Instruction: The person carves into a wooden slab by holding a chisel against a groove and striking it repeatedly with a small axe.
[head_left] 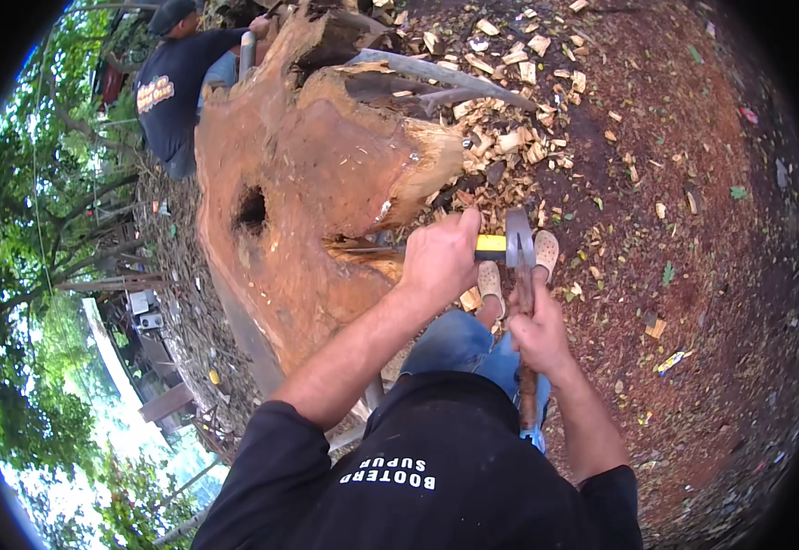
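My left hand (443, 255) is closed round the grip of a hammer, whose black-and-yellow handle (490, 244) runs right to a grey metal head (519, 229). My right hand (539, 332) wraps round a long, worn wooden handle (528, 390) held upright, thumb along it. The upper end of this wood meets the lower part of the metal head. Which handle every piece of that metal belongs to, I cannot tell. Both hands are in front of my body, just right of a large reddish-brown slab of wood (312, 183) with a dark hole.
Pale wood chips (509, 142) litter the ground by the slab's splintered right edge. My feet, in beige clogs (546, 255), stand close to it. Another person (170, 101) in a dark shirt and cap is beyond the slab at upper left. Branches and leafy trees (42, 229) line the left.
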{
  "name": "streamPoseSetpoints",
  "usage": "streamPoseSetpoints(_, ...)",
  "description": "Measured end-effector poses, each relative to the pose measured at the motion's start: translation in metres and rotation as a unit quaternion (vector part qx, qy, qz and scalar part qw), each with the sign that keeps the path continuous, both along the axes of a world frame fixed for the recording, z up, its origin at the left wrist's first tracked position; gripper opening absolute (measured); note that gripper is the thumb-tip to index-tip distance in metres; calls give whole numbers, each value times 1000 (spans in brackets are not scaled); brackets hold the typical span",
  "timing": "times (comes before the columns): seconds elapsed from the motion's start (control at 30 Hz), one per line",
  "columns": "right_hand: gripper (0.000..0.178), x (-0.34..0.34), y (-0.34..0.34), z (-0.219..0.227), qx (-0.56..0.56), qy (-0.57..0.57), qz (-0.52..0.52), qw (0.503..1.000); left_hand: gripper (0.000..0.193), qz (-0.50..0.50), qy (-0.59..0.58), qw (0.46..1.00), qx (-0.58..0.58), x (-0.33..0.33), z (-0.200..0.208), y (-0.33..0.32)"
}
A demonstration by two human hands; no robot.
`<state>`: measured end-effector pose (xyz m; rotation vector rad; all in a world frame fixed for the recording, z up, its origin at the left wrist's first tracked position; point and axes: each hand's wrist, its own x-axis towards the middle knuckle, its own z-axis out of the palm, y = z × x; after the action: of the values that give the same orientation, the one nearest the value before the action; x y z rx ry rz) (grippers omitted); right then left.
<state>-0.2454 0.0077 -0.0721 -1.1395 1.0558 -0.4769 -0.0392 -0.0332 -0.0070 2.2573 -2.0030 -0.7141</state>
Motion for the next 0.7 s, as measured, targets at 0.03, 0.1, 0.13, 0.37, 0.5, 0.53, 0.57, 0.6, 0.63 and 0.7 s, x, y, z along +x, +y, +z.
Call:
streamPoseSetpoints(0.03,17,0,-8,11,74,-13,-1,997,33,3,-1,1000,-3,3,1,2)
streamPoseSetpoints(0.1,17,-4,-17,25,131,-21,-38,990,33,7,-3,1000,-6,5,2,3)
streamPoseSetpoints(0.13,16,-9,-16,24,128,-94,-144,977,32,9,-2,1000,-11,5,2,2)
streamPoseSetpoints(0.37,17,10,13,9,28,-24,-20,999,34,-14,-2,1000,11,2,-5,6)
streamPoseSetpoints(0.5,19,-1,6,18,135,-62,-89,985,35,-1,-18,1000,0,7,-2,10)
streamPoseSetpoints(0.53,19,-1,12,16,126,-134,-187,965,35,-4,-10,1000,-7,6,-4,11)
streamPoseSetpoints(0.57,19,-2,17,15,116,-203,-282,930,36,-6,-2,1000,-15,6,-4,12)
streamPoseSetpoints(0.6,20,8,23,23,137,-202,-298,923,36,-9,0,1000,-15,5,-4,11)
streamPoseSetpoints(0.63,20,9,26,16,136,-200,-300,923,36,-14,1,1000,-16,3,-4,11)
streamPoseSetpoints(0.7,23,17,26,1,2,-32,-4,999,36,-21,1,1000,-18,2,-4,13)
